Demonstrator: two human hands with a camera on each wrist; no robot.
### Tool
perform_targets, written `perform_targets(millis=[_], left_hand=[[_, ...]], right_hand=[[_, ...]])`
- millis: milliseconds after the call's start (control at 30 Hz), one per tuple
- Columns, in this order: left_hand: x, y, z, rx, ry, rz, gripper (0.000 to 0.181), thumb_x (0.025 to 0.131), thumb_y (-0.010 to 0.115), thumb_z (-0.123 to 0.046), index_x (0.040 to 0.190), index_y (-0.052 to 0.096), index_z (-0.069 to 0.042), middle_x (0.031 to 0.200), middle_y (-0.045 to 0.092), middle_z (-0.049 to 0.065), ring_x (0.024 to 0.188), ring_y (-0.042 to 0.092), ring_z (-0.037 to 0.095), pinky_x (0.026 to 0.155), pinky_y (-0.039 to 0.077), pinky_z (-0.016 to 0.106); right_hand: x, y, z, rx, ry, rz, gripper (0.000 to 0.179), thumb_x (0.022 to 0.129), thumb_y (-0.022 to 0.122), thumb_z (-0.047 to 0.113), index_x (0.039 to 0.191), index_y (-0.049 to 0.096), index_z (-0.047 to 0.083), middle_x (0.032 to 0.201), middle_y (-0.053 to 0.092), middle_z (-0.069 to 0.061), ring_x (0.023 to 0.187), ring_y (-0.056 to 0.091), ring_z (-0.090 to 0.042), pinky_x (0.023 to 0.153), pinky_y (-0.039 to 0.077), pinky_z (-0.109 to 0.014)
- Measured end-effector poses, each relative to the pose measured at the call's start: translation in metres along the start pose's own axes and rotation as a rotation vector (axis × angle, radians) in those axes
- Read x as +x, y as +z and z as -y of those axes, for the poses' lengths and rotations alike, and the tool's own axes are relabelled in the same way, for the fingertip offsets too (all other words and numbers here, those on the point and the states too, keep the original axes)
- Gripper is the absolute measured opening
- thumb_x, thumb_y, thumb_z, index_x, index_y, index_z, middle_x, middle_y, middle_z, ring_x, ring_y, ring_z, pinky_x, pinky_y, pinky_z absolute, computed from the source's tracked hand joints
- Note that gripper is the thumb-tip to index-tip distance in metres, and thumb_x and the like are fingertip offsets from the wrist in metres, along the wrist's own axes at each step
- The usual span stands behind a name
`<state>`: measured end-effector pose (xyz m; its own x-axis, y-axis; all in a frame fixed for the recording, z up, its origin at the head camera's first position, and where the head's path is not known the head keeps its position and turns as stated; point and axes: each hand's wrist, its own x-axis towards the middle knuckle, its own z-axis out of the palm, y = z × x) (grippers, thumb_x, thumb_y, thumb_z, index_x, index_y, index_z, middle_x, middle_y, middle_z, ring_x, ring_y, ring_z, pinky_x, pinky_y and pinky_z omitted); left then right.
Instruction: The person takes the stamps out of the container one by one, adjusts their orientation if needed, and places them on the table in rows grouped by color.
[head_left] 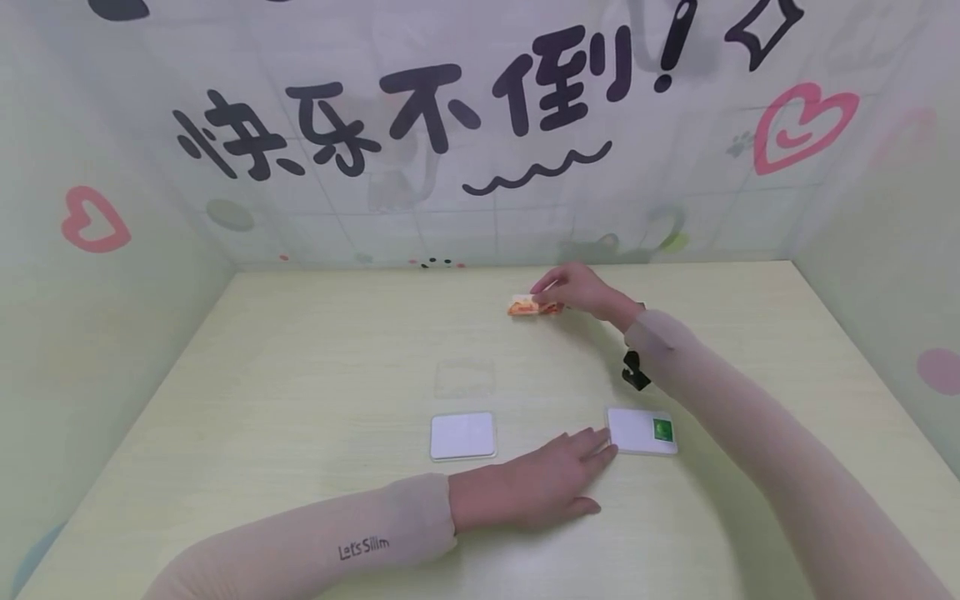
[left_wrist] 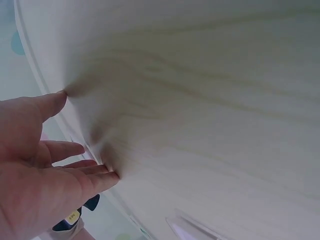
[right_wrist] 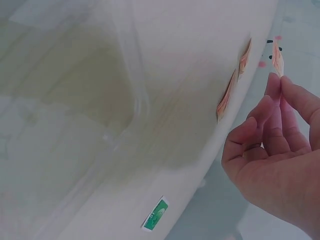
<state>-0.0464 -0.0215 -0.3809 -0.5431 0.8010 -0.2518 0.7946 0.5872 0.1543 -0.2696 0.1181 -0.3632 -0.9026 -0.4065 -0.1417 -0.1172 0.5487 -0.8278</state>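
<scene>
My right hand (head_left: 581, 290), at the far side of the table, pinches a small orange-and-white paper piece (right_wrist: 278, 59) between thumb and forefinger. Close by, more orange paper pieces (right_wrist: 227, 97) lie on the tabletop, slightly curled. My left hand (head_left: 536, 487) rests palm down with extended fingers. Its fingertips meet the left edge of a white rectangular card or flat case (head_left: 633, 431), which bears a green stamp-like square (head_left: 663, 430) at its right end. To the left of that lies a second white rectangle (head_left: 462, 436) with a clear rim.
A clear, thin rectangle (head_left: 465, 379) lies behind the left white rectangle. In the right wrist view, a green stamp-like piece (right_wrist: 155, 214) lies on the tabletop. A printed wall covering (head_left: 300, 225) closes off the back. A black strap piece (head_left: 636, 371) hangs by the right wrist.
</scene>
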Motion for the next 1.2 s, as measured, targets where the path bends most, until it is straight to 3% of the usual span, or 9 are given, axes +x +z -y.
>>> perform_targets(millis=[300,667,1200], left_hand=[[-0.001,0.001,0.001,-0.008,0.005,-0.004,0.070,0.109,0.057,-0.040,0.165,0.032,-0.005,0.173,0.027,0.013,0.159,0.030,0.024,0.125,0.031,0.035],[-0.004,0.000,-0.002,0.003,-0.005,-0.006,0.070,0.110,0.055,-0.041,0.165,0.031,-0.005,0.173,0.026,0.012,0.159,0.029,0.023,0.125,0.031,0.035],[-0.004,0.003,-0.002,0.025,-0.006,-0.017,0.070,0.110,0.053,-0.043,0.165,0.031,-0.006,0.174,0.025,0.011,0.159,0.028,0.022,0.125,0.031,0.034]], right_hand=[[0.006,0.004,0.000,-0.018,-0.004,-0.003,0.025,0.101,0.070,0.010,0.120,0.074,-0.006,0.113,0.078,-0.020,0.098,0.065,-0.021,0.078,0.046,-0.028],[0.016,0.009,-0.002,0.032,0.010,0.004,0.025,0.100,0.074,0.012,0.118,0.076,-0.005,0.100,0.078,-0.011,0.061,0.046,-0.010,0.059,0.038,-0.023],[0.024,0.017,0.003,0.014,0.012,0.000,0.023,0.100,0.073,0.011,0.117,0.076,-0.005,0.096,0.073,-0.007,0.070,0.051,-0.016,0.065,0.044,-0.027]])
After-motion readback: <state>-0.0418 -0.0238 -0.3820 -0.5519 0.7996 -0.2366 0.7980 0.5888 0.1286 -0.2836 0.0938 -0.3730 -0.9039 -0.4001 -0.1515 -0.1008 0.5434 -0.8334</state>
